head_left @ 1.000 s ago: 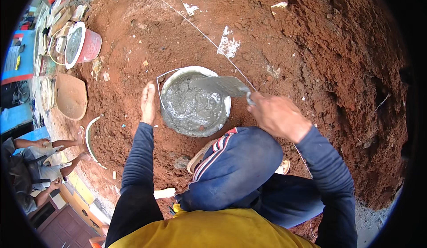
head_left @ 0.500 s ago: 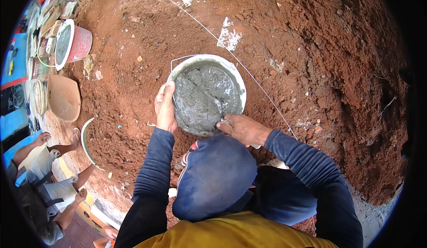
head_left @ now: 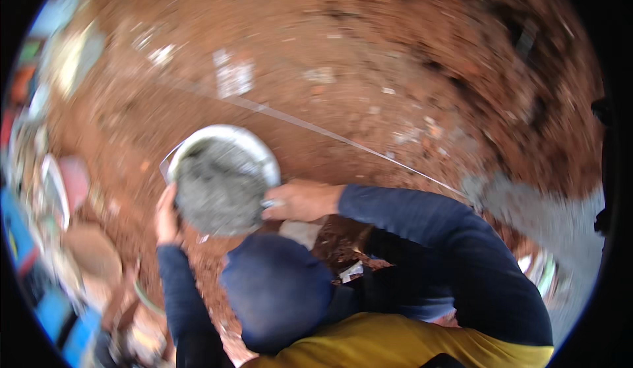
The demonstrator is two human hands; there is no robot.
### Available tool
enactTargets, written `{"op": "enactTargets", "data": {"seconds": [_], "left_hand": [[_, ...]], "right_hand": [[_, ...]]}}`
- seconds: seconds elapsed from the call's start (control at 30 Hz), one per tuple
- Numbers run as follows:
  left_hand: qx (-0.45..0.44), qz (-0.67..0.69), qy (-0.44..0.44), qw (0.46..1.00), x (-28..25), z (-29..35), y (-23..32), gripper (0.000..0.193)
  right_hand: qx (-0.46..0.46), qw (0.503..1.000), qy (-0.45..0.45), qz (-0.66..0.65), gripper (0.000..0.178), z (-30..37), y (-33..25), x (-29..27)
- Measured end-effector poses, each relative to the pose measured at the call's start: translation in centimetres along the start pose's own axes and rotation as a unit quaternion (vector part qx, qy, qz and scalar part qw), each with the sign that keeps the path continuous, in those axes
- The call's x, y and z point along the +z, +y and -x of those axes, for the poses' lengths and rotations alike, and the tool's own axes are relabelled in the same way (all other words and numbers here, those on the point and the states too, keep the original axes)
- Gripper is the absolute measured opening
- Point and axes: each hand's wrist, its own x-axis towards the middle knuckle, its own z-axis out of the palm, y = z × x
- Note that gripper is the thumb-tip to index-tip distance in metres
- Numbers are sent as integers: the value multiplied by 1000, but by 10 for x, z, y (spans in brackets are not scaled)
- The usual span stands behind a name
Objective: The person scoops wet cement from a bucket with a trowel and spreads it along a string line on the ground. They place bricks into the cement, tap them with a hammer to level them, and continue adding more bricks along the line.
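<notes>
A white-rimmed bucket [head_left: 262, 157] sits in front of me, filled with wet grey mortar [head_left: 221, 190]. My left hand [head_left: 167, 216] is closed on the left side of the bucket, with the thumb near the rim. By the bucket's right rim, my right hand [head_left: 300, 200] is closed, its knuckles up. A small pale bit shows at its fingers, too blurred to name. The bucket's thin wire handle [head_left: 165, 163] leans out at the far left of the rim. My bent knee [head_left: 277, 282], in dark blue cloth, is just below the bucket.
A taut string [head_left: 330, 136] crosses the red soil beyond the bucket. At the left lie a pinkish bucket [head_left: 74, 182] and a tan basin [head_left: 92, 256]. A blurred person [head_left: 142, 335] is at the lower left. Grey concrete [head_left: 541, 216] borders the soil at right.
The view has swung and blurred, so the bucket and both hands now appear farther left and lower. Both hands stay at the bucket; the right hand has turned more sideways at its rim.
</notes>
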Motion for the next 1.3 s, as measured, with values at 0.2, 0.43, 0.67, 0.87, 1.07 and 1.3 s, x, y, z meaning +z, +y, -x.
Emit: {"op": "enactTargets", "data": {"seconds": [0.2, 0.43, 0.67, 0.87, 1.07, 1.3], "left_hand": [[-123, -119, 19, 985, -34, -22, 23, 63], [109, -396, 168, 896, 61, -14, 88, 58], [303, -476, -1, 825, 260, 43, 161, 54], [327, -581, -211, 715, 405, 69, 171, 59], [353, -570, -316, 671, 490, 111, 154, 49], [341, -648, -341, 589, 517, 118, 146, 56]], "right_hand": [[-55, 992, 70, -88, 42, 54, 47, -4], [73, 975, 162, -135, 51, 244, 102, -7], [251, 867, 423, -85, 54, 493, 155, 13], [597, 689, 379, 158, 52, 577, 249, 8], [575, 654, 487, 68, 53, 524, 271, 42], [629, 627, 447, -104, 52, 555, 281, 19]]}}
